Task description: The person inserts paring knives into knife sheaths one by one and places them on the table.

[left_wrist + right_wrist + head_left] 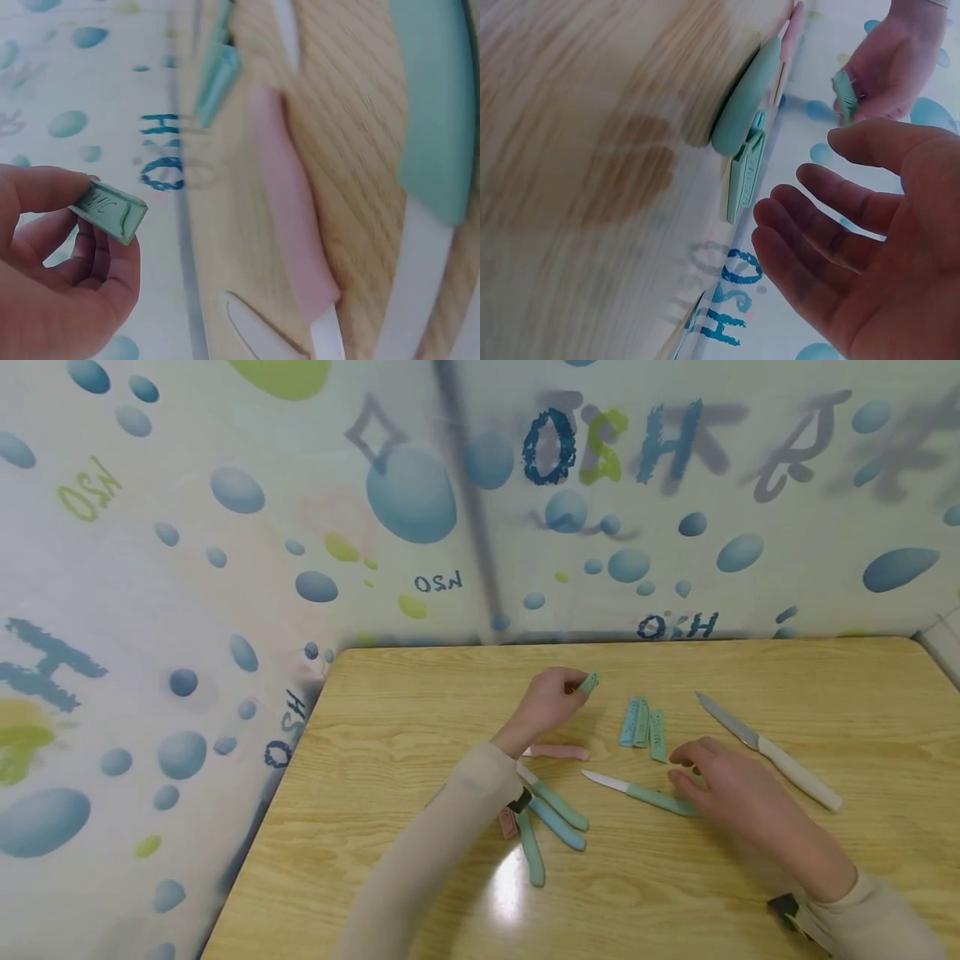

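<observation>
At a wooden table [420, 710], a person's left hand [551, 700] pinched a small green cover [591, 682] between thumb and fingers, raised above the far side, while the right hand [723, 781] held nothing, its fingers parted and half bent by a green knife [660, 799]; from where I stood, contact with that handle was impossible to judge. Three more covers [641, 722] lay side by side between the hands. The danger, it seemed, was in the bare blades: the green knife's pointed toward the left wrist, so an arm drawn back low and carelessly might have met its tip. The left sleeve [420, 843] crossed over a cluster of handles, among them a blue handle [557, 823] and a pink handle [561, 751], and a dropped elbow could have dragged them askew. The cover, gripped by so little, looked liable to slip. To the right, a white knife [798, 772] lay unsheathed, within easy reach of a stray knuckle.
</observation>
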`<control>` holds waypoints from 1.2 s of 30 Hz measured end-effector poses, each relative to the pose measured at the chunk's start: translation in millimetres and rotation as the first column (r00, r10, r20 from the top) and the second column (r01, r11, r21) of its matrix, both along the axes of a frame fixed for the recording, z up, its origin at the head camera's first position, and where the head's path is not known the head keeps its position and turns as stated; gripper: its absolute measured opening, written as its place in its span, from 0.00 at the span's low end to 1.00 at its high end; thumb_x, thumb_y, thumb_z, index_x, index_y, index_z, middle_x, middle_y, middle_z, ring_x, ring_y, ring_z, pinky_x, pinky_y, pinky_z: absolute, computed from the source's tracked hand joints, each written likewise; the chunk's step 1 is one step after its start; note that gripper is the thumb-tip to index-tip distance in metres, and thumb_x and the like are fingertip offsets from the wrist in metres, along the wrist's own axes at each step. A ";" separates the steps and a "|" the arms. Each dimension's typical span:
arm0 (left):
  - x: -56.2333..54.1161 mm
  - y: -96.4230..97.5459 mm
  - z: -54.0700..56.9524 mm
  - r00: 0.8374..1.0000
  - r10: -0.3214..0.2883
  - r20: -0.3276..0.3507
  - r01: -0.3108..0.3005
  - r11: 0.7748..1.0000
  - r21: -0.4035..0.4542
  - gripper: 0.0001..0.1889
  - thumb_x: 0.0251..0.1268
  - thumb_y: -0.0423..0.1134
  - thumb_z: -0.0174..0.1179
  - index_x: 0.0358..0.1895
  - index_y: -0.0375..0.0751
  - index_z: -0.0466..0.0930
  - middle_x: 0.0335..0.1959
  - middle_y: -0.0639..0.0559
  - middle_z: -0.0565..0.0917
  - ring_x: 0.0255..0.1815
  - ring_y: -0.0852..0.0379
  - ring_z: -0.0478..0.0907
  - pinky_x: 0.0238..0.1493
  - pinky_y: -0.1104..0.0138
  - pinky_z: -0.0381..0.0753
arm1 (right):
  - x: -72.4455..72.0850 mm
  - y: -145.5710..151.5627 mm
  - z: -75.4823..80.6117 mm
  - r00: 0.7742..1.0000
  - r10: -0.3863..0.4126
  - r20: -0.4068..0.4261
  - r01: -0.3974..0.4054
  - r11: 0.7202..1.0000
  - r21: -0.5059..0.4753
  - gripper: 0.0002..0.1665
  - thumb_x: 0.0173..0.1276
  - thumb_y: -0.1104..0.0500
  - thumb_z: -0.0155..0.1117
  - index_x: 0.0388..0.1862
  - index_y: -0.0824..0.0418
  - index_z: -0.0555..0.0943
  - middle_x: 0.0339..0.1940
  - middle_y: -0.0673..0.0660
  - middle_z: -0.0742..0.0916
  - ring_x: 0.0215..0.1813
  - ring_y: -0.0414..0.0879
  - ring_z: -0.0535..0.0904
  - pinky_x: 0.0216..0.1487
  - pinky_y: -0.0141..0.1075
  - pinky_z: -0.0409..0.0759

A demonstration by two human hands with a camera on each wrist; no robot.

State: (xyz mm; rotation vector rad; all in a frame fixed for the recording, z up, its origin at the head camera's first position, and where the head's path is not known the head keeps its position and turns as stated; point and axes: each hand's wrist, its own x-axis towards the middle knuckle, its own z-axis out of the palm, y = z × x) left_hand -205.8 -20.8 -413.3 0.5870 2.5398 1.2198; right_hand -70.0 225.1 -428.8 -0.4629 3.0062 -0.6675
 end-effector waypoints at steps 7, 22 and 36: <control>13.0 -14.6 5.9 0.997 0.029 0.068 -0.045 0.968 0.248 0.13 0.80 0.36 0.56 0.59 0.39 0.84 0.51 0.46 0.86 0.46 0.58 0.81 0.45 0.68 0.81 | 0.2 -8.2 -5.4 1.000 0.024 0.017 -0.024 1.000 -0.012 0.13 0.73 0.57 0.68 0.50 0.64 0.84 0.43 0.56 0.85 0.43 0.52 0.84 0.38 0.49 0.86; 38.3 -35.5 4.2 0.956 -0.008 0.293 -0.176 0.786 0.592 0.12 0.80 0.34 0.56 0.59 0.33 0.78 0.51 0.41 0.88 0.51 0.50 0.87 0.60 0.60 0.84 | -4.1 -26.7 -16.0 0.995 0.079 0.056 -0.080 0.996 0.024 0.17 0.66 0.54 0.76 0.46 0.63 0.85 0.38 0.51 0.84 0.37 0.44 0.80 0.38 0.46 0.84; 55.8 -43.2 -4.5 0.904 -0.016 0.427 -0.321 0.635 0.702 0.15 0.80 0.36 0.58 0.64 0.38 0.77 0.58 0.42 0.86 0.61 0.47 0.83 0.64 0.53 0.81 | -5.9 -30.5 -20.9 0.993 0.108 0.036 -0.111 0.992 0.067 0.13 0.63 0.54 0.79 0.36 0.58 0.83 0.33 0.49 0.79 0.32 0.41 0.72 0.32 0.40 0.77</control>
